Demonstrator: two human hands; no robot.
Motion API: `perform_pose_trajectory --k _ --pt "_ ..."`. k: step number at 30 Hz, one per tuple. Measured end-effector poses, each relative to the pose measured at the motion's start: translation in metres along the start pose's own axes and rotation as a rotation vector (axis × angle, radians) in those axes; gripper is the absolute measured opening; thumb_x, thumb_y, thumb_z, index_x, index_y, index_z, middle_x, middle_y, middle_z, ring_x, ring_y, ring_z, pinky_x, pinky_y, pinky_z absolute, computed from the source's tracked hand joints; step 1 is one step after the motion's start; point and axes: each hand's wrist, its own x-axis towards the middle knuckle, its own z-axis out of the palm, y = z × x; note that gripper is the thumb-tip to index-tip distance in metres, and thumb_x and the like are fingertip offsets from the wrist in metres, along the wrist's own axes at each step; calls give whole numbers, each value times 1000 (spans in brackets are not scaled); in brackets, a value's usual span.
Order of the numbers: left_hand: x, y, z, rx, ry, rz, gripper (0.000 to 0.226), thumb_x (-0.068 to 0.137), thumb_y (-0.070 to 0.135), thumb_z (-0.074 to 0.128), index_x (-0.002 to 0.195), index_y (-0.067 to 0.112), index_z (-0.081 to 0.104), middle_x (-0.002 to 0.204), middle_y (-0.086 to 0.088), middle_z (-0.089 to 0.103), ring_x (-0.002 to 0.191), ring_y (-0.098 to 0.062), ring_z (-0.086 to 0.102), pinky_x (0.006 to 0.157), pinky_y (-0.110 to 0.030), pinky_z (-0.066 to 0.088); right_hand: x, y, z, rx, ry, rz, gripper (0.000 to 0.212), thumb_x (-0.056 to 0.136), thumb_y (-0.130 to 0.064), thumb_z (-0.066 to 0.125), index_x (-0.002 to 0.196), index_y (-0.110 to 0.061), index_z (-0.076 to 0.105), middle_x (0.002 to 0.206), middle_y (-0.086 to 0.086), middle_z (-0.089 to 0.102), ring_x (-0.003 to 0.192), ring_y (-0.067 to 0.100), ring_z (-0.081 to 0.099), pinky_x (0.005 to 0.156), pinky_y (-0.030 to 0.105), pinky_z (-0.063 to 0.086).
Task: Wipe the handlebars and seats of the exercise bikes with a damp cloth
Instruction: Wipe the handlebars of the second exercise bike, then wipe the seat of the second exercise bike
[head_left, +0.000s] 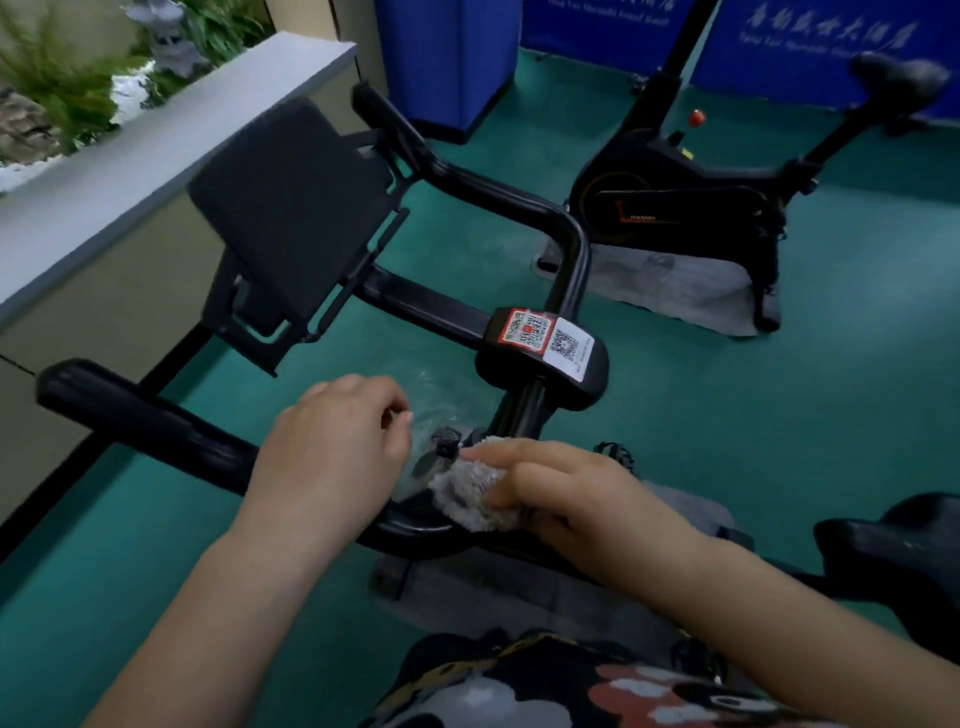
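Cloth (475, 493) under right hand (566, 499), on handlebar (156, 421)

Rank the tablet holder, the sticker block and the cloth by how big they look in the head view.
1. tablet holder, clearly largest.
2. sticker block.
3. cloth, partly hidden under the right hand.

The last two look close, so their order is unsure.
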Motion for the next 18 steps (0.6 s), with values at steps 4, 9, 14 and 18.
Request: perform_pose_trajectory --k 4,9,14,18 --pt "12 44 1 -69 47 166 14 89 30 54 100 25 60 95 9 56 95 -18 52 79 -37 46 -33 21 -16 11 81 152 21 76 -6 48 92 -15 58 129 -1 60 110 3 55 90 11 43" --pt "25 124 24 -127 19 401 12 84 25 59 95 22 61 94 3 59 90 -26 55 75 -43 50 -128 71 -50 -8 189 612 26 75 -4 68 95 -20 61 111 -8 65 104 11 59 86 11 41" --pt "24 209 98 -147 -204 572 26 88 32 57 113 24 57 105 4 57 102 -23 53 86 -41 48 -232 92 -91 -89 438 897 29 76 -8 75 96 -25 62 106 -15 63 99 1 58 88 4 38" --pt "19 272 178 -215 -431 511 43 88 35 60 128 27 46 117 4 54 110 -19 51 92 -35 44 -299 110 -119 -117 675 1086 29 81 -11 73 96 -31 59 101 -26 58 84 -9 56 77 25 51"
